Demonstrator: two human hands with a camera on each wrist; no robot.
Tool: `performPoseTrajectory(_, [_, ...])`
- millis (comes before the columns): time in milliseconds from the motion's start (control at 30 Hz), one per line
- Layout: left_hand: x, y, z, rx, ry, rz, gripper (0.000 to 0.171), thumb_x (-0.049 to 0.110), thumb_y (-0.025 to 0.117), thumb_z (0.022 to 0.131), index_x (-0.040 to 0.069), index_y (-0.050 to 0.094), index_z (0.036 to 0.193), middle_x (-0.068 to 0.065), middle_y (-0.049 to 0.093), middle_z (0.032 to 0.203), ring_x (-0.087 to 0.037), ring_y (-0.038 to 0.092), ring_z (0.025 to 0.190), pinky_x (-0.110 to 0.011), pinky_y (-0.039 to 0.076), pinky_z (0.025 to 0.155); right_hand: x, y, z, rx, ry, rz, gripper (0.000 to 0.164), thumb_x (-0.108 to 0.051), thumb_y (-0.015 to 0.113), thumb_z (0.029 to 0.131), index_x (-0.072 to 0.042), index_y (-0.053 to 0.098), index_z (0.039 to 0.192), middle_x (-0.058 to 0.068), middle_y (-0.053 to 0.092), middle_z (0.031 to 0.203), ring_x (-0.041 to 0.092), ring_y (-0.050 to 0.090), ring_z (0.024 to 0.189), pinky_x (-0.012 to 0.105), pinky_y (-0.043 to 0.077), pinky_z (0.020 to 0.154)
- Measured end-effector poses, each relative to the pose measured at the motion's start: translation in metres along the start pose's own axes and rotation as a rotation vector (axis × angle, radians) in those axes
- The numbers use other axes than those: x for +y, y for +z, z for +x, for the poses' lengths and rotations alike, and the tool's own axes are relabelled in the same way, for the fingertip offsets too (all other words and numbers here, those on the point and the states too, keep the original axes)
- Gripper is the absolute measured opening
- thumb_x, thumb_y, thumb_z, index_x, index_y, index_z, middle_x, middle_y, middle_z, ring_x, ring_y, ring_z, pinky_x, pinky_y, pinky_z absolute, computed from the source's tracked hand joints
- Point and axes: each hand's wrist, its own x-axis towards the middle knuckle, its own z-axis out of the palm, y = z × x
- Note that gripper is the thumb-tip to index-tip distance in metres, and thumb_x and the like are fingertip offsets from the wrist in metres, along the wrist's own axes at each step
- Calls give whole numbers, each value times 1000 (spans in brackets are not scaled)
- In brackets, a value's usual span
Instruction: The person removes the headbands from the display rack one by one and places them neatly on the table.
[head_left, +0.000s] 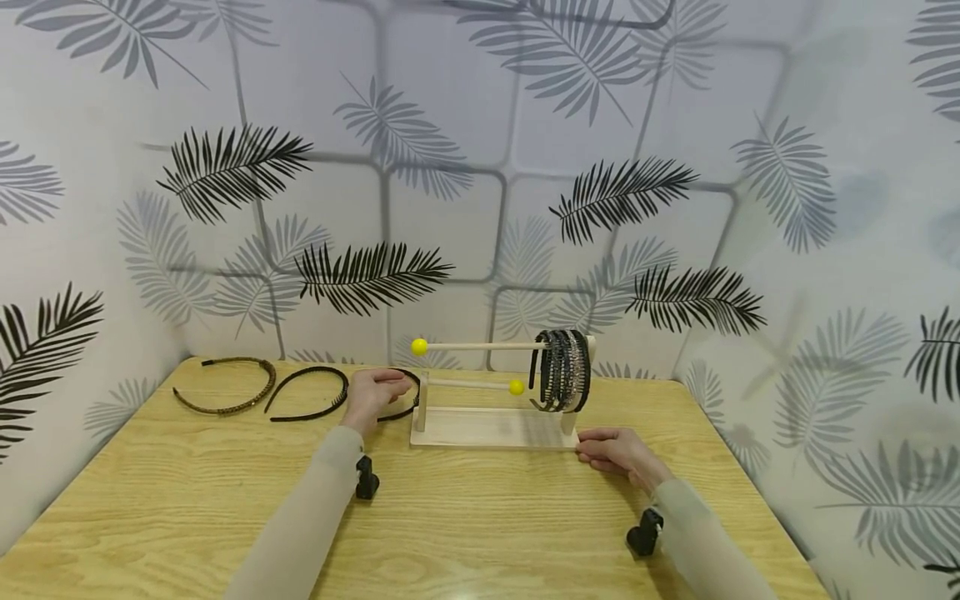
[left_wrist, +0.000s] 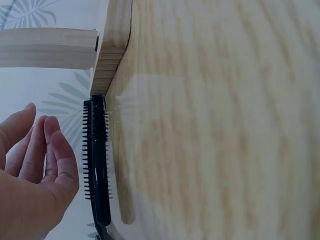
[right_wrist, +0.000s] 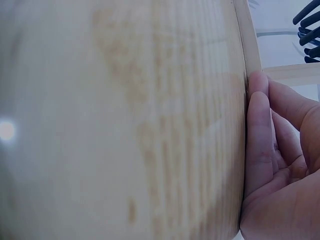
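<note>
A wooden headband rack [head_left: 491, 427] with two rods tipped by yellow balls stands on the table. Several dark headbands [head_left: 562, 371] hang on its upper rod, bunched at the right end. My left hand [head_left: 373, 393] hovers beside a black toothed headband [left_wrist: 101, 160] lying at the rack's left end; its fingers are loosely bent, with nothing between them. At the rack's front right corner, my right hand [head_left: 615, 452] lies low over the table. Its fingertips [right_wrist: 259, 102] touch the end of the base, the fingers nearly straight.
Left of my left hand lie another black headband [head_left: 313, 415] and a brown one [head_left: 268, 379], spread on the wooden table [head_left: 465, 525]. Leaf-patterned wall covering [head_left: 442, 217] rises directly behind the table's back edge.
</note>
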Motion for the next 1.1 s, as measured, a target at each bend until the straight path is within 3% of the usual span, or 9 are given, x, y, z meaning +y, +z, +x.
performPoseTrajectory(133, [1,-3,0,-10,9,1,35,12,71,91,-3,66,122,-17,70,114,-14,68,88,-46,54,92,0,0,1,5,1,1,44,-11,68,92,4,58,133,4,76,95,6,71,77,19,57,66])
performPoseTrajectory(333, [5,-5,-4,-12,-3,21,32,18,72,91,5,69,120,-10,71,111,-15,67,90,-45,53,90,0,0,1,7,11,10,46,-11,70,91,3,58,133,4,76,95,7,71,77,20,57,66])
performPoseTrajectory(600, [16,-7,-17,-38,9,-13,27,22,69,94,5,70,114,-3,73,98,-12,68,82,-48,53,90,1,0,1,18,10,11,45,-11,70,91,4,58,133,3,76,94,7,71,77,20,57,66])
performPoseTrajectory(833, [22,-6,-27,-50,25,-42,29,25,68,94,4,70,115,-11,72,108,-12,69,85,-34,55,81,0,0,0,8,5,13,45,-11,69,92,3,58,133,3,76,95,7,71,77,20,57,66])
performPoseTrajectory(1100, [27,-2,-40,-26,58,-118,29,23,68,94,1,69,113,0,72,88,-9,66,76,-25,53,69,2,-1,-1,-8,-7,5,43,-11,67,93,4,58,133,2,75,95,6,71,78,19,57,67])
